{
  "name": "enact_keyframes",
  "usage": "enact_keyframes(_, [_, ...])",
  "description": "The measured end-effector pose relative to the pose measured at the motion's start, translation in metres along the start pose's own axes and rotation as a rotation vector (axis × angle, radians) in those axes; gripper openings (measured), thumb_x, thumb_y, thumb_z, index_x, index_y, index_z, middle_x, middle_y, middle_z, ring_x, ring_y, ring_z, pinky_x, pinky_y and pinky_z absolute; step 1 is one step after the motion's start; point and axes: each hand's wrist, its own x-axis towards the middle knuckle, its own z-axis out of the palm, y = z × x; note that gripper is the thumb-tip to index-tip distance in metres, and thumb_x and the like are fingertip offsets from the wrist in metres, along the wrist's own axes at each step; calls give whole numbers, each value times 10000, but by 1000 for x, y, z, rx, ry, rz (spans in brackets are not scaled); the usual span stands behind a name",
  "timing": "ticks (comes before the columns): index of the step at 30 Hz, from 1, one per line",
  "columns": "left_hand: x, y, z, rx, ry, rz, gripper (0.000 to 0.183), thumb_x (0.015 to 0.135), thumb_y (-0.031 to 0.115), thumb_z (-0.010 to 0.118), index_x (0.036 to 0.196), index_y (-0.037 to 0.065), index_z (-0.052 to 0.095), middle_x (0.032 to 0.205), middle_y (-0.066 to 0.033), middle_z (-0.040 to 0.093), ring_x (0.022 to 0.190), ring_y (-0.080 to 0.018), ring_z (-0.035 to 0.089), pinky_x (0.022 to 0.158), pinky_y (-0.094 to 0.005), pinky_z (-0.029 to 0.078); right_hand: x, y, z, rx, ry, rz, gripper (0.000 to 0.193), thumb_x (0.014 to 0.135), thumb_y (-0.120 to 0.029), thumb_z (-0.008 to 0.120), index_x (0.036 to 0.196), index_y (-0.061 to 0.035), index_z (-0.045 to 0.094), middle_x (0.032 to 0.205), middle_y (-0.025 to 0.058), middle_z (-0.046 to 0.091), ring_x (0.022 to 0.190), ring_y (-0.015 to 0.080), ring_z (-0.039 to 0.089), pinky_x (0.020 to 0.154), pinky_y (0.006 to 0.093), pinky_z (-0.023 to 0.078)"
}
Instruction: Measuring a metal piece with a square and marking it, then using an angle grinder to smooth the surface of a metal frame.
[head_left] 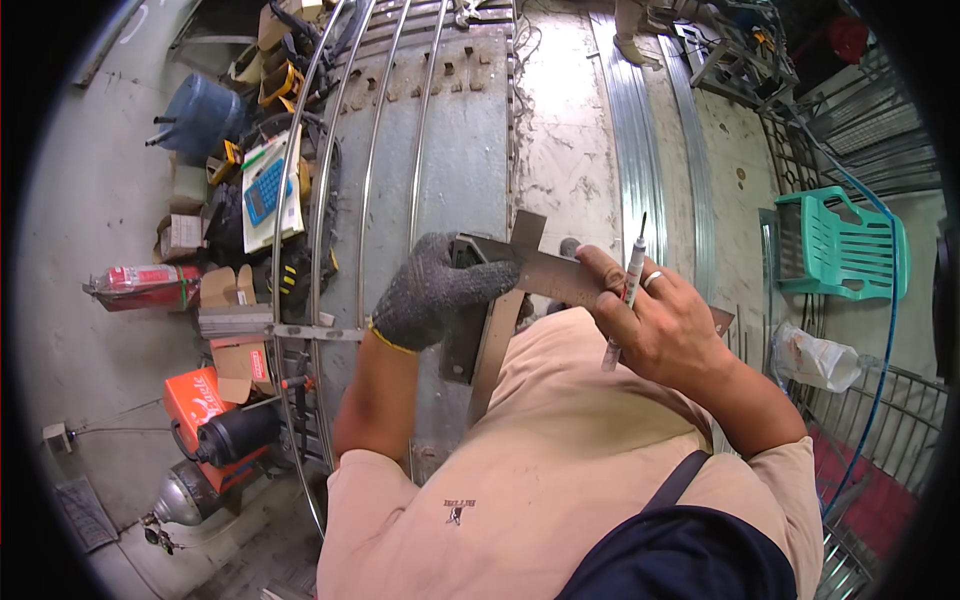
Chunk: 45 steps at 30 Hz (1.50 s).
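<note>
My left hand (438,285), in a dark grey knitted glove, is closed around a dark metal bar piece (462,345) and the near end of a flat steel strip. The thumb presses along the top of the strip. My bare right hand (655,325), with a ring on one finger, pinches the other side of this flat steel strip (560,277), which looks like a square. Between its fingers, a white-and-red marker pen (634,275) stands with its dark thin tip up. A short metal tab (528,230) projects upward from the strip. A brownish flat leg (495,345) runs down toward my shirt.
Long metal tubes (372,150) cross the grey workbench (465,140) at left. Beyond them are a calculator (265,192) on papers, a blue bucket (200,115), a fire extinguisher (145,280) and open cartons (228,290). At right stand a green plastic chair (845,245) and a blue hose (893,290).
</note>
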Motion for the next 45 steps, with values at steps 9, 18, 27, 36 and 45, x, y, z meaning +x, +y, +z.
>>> enact_keyframes(9, [3, -54, -20, -61, -165, 76, 366, 946, 253, 783, 1172, -26, 713, 1034, -86, 751, 890, -165, 698, 815, -342, 579, -8, -10, -4, -8, -4, 18, 169, 811, -120, 658, 879, -40, 526, 1339, 228, 692, 841, 315, 680, 715, 383, 571])
enact_keyframes(18, [-12, -38, 6, -192, -128, 73, 432, 990, 286, 728, 1245, -54, 651, 1084, -171, 758, 907, -266, 760, 819, -403, 627, -21, -19, -3, -45, -43, 25, 163, 801, -86, 674, 914, -48, 563, 1335, 228, 695, 820, 306, 679, 698, 382, 570])
enact_keyframes(27, [-9, -61, 4, -179, -198, 126, 413, 936, 256, 787, 1173, -62, 673, 1027, -172, 756, 897, -257, 754, 820, -419, 636, -31, -28, -11, 116, -160, 28, 153, 853, -111, 712, 932, -72, 587, 1325, 209, 689, 838, 282, 704, 721, 372, 571])
enact_keyframes(36, [-3, -40, 16, 206, -81, 195, 358, 889, 233, 810, 1097, -50, 740, 959, -73, 768, 879, -124, 688, 778, -320, 577, -13, -11, 2, 562, 87, 356, 315, 929, -150, 811, 1050, -7, 558, 1042, 203, 743, 817, 380, 724, 715, 395, 582])
enact_keyframes(45, [0, -31, 28, 73, -44, 115, 283, 978, 272, 729, 1015, -9, 724, 887, -17, 698, 801, -89, 601, 719, -294, 525, 47, 27, 20, 1230, 111, 744, 349, 941, 39, 762, 924, -70, 431, 823, 105, 700, 723, 133, 708, 598, 285, 587])
